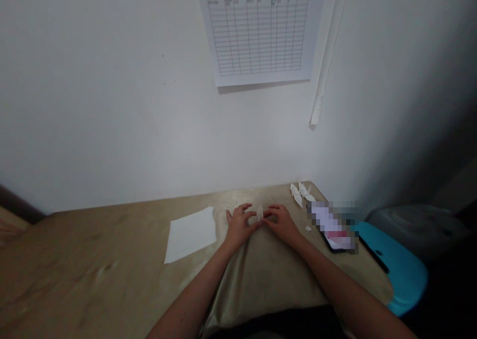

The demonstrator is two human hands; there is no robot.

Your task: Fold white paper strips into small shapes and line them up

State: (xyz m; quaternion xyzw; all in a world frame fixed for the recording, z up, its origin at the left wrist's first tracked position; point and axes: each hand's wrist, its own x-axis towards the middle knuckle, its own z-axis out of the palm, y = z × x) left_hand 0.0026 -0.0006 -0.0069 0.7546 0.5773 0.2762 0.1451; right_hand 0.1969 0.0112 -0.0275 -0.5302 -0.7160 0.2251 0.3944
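A small folded white paper piece (260, 211) stands upright between my two hands, over the tan table (112, 259) near the wall. My left hand (238, 225) pinches its left side with curled fingers. From the other side, my right hand (282, 223) pinches it, fingers bent. Both forearms reach in from the bottom of the view.
A flat white paper sheet (191, 233) lies left of my hands. Finished folded paper pieces (301, 192) sit at the table's far right corner. A phone (335, 228) lies at the right edge, with a turquoise stool (398, 267) beyond it. A printed grid sheet (259, 31) hangs on the wall.
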